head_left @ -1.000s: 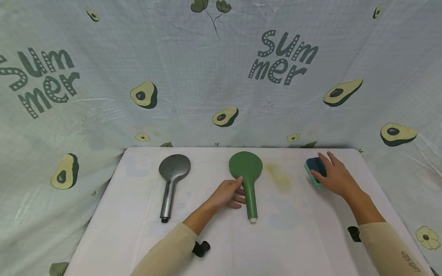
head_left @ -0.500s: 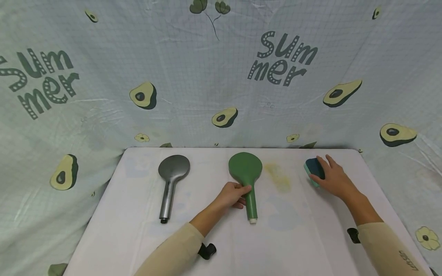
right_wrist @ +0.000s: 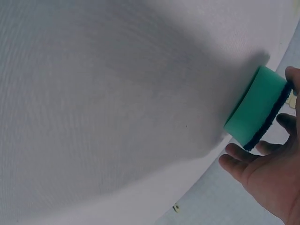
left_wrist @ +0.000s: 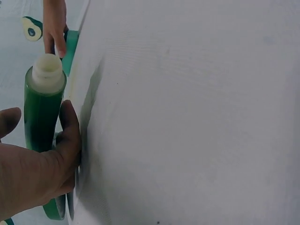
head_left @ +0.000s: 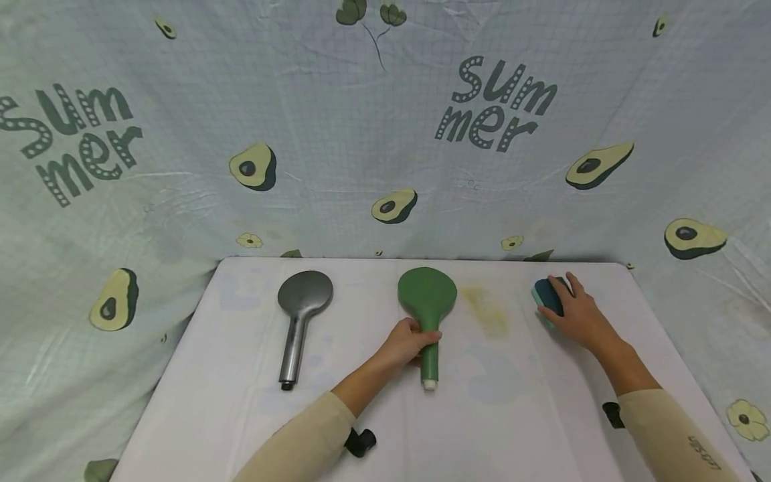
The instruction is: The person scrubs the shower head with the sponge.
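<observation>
Left hand (head_left: pixel 408 341) curls its fingers and thumb round the handle of the green shower head (head_left: pixel 427 298), which lies flat at the middle of the white table (head_left: pixel 241 375), its round end toward the cloth backdrop (head_left: pixel 361 147). Right hand (head_left: pixel 577 313) grips the green sponge (head_left: pixel 545 294), well to the right of the green shower head. Left of it lies a grey shower head (head_left: pixel 300 314), untouched.

Green shower head (head_left: pixel 427 299) now gripped, swung.
</observation>
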A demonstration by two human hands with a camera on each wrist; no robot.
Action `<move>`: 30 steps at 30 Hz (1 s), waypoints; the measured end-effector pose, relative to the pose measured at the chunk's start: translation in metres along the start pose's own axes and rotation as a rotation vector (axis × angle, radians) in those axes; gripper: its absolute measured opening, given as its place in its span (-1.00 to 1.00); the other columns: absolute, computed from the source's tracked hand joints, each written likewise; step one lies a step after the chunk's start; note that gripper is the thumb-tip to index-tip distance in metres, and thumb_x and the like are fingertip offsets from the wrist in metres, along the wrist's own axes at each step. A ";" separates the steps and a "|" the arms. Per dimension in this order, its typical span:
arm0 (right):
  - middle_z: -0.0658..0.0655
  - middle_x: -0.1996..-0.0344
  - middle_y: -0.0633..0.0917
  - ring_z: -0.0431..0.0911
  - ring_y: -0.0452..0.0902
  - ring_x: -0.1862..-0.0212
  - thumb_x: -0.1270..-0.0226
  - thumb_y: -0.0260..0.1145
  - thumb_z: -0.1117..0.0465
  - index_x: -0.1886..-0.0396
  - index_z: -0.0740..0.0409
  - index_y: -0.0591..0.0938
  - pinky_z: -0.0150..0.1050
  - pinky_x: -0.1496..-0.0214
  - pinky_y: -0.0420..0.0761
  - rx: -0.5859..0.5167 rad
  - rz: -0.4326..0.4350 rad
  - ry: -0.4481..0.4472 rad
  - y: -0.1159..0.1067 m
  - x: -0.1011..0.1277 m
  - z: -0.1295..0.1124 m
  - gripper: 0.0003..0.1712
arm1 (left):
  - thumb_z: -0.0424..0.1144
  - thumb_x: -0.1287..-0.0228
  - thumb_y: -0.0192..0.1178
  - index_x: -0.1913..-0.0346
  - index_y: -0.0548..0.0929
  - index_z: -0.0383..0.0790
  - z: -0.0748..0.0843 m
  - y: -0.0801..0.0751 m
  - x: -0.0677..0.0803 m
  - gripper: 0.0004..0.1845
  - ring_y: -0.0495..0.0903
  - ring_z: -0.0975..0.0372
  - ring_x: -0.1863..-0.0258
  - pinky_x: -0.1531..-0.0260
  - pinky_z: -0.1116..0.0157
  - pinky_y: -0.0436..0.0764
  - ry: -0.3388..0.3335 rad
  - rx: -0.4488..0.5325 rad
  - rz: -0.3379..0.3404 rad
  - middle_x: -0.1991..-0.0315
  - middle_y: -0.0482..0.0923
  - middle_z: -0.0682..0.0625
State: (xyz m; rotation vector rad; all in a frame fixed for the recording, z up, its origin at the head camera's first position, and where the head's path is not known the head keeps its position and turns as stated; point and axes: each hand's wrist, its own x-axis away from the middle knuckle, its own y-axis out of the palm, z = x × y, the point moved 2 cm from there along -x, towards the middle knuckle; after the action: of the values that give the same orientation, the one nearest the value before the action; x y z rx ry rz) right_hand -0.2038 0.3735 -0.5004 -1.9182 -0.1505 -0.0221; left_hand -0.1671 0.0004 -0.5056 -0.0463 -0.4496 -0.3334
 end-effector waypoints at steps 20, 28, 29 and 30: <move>0.64 -0.54 -0.02 0.71 0.10 -0.38 -0.58 0.20 0.05 -0.60 0.33 0.13 0.57 -0.31 0.31 0.005 -0.019 -0.001 0.005 -0.003 -0.006 -0.19 | -0.35 -0.47 0.25 -0.22 0.49 -0.67 -0.001 -0.009 0.001 -0.55 0.77 0.23 0.32 0.04 0.20 0.78 0.021 0.179 -0.099 0.14 0.76 -0.26; 0.60 -0.51 0.05 0.72 0.18 -0.24 -0.57 0.21 0.05 -0.57 0.31 0.19 0.57 -0.14 0.43 0.063 0.004 0.033 0.001 0.002 -0.016 -0.24 | -0.33 -0.53 0.19 -0.28 0.42 -0.66 0.002 -0.012 0.003 -0.53 0.78 0.18 0.25 0.02 0.05 0.78 0.016 0.238 -0.166 0.02 0.71 -0.32; 0.60 -0.51 0.05 0.72 0.19 -0.23 -0.57 0.21 0.06 -0.57 0.31 0.20 0.56 -0.14 0.44 0.071 0.006 0.034 0.001 0.002 -0.017 -0.24 | -0.34 -0.54 0.18 -0.29 0.40 -0.67 0.002 -0.013 0.003 -0.52 0.78 0.18 0.25 0.02 0.04 0.78 0.018 0.247 -0.172 0.01 0.71 -0.33; 0.60 -0.51 0.05 0.72 0.21 -0.22 -0.57 0.20 0.05 -0.57 0.31 0.19 0.56 -0.13 0.44 0.076 0.005 0.036 0.001 0.002 -0.018 -0.24 | -0.35 -0.54 0.17 -0.30 0.39 -0.68 0.003 -0.014 0.003 -0.52 0.77 0.17 0.25 0.03 0.04 0.78 0.024 0.252 -0.178 0.01 0.71 -0.33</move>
State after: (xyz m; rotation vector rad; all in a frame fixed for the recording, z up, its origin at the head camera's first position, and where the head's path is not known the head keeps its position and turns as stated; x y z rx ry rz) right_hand -0.2006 0.3571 -0.4947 -1.8411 -0.1208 -0.0464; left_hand -0.1704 -0.0133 -0.5019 0.2442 -0.4705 -0.4492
